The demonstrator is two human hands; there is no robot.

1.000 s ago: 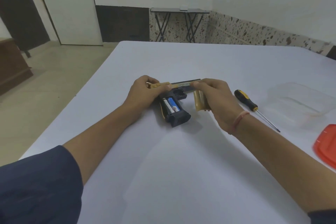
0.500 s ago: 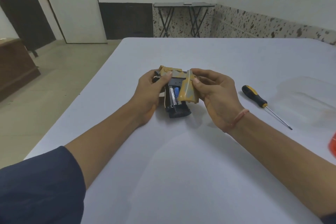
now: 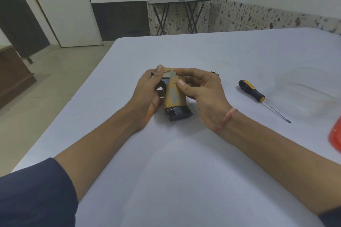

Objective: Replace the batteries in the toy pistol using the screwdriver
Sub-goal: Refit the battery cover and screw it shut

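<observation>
- Toy pistol (image 3: 174, 96): held between both hands near the middle of the tabletop (image 3: 184, 171), grip pointing toward the viewer, its dark base resting on or just above the surface; which of the two cannot be told
- Cover (image 3: 173, 93): a tan panel with grey patches, laid over the side of the grip; the batteries are hidden from view
- Left hand (image 3: 150, 96): wrapped around the left side of the toy pistol, thumb raised along the upper edge of the body, fingers closed behind it
- Right hand (image 3: 201, 90): placed against the right side of the grip, thumb tip pressed on the cover, fingers curled behind the body; a thin pinkish thread (image 3: 227, 119) is worn at the wrist
- Screwdriver (image 3: 258, 96): black-and-yellow handle, thin shaft; laid flat on the tabletop to the right of the right hand, apart from it, tip pointing toward the near right
- Clear container (image 3: 306, 90): seen faintly on the tabletop beyond the screwdriver
- Red lid (image 3: 335, 137): cut off by the right edge of the view
- Dark sleeve (image 3: 36, 190): shown on the left arm at the lower left
</observation>
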